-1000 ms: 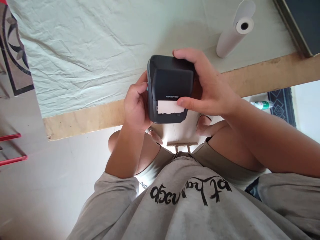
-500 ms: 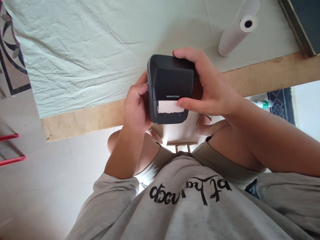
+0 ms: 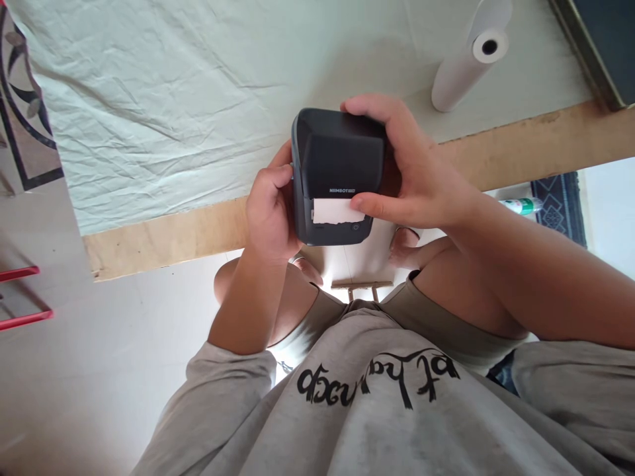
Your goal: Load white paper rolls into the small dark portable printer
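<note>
Between both hands, above the table's near edge, is a black label printer (image 3: 342, 158) marked NIIMBOT. A white paper strip (image 3: 332, 211) with a torn edge sticks out of its front slot, close to a small power button. My left hand (image 3: 272, 211) grips the printer's left side, thumb against the edge and the other fingers hidden behind it. My right hand (image 3: 421, 172) wraps the right side. Its index finger lies along the top back corner, and its thumb tip rests on the right end of the paper strip.
A tall white paper roll (image 3: 464, 69) stands on the pale green cloth (image 3: 173, 99) at the upper right. Beyond it is a dark framed panel (image 3: 600, 46). The table's bare wooden edge (image 3: 163, 244) runs below the cloth. Red bars (image 3: 24, 320) show at far left, a bottle (image 3: 520, 206) at right.
Almost nothing differs. Both hands keep the same hold on the printer, and the right thumb stays on the paper strip. The view has shifted very slightly.
</note>
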`<state>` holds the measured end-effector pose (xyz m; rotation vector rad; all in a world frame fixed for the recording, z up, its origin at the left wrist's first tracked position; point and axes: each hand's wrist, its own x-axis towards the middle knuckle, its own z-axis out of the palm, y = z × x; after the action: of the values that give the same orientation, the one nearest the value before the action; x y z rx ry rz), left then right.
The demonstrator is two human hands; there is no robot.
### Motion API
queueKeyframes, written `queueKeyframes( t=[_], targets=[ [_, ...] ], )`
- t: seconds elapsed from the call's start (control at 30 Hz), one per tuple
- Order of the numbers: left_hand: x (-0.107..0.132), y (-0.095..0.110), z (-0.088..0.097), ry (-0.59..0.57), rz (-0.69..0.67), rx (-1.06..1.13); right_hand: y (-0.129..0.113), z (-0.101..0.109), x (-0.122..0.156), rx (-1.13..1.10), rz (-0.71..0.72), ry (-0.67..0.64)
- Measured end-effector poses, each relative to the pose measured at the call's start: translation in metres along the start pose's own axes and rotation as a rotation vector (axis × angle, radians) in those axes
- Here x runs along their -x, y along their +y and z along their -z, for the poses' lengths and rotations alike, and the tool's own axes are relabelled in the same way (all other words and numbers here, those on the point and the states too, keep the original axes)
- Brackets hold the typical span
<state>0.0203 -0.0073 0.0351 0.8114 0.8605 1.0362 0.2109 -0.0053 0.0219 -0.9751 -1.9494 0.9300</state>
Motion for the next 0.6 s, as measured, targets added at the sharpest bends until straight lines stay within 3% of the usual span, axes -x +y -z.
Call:
queueKeyframes(
  t=[0.37,0.6],
  targets=[
    [-0.001,-0.006,-0.001,0.004,-0.074,0.138,-0.001,0.0,0.0,0.012,-0.014,-0.011],
    [-0.004,-0.012,0.005,0.038,-0.082,0.065,-0.002,0.001,0.001,0.03,0.004,-0.028]
  ],
)
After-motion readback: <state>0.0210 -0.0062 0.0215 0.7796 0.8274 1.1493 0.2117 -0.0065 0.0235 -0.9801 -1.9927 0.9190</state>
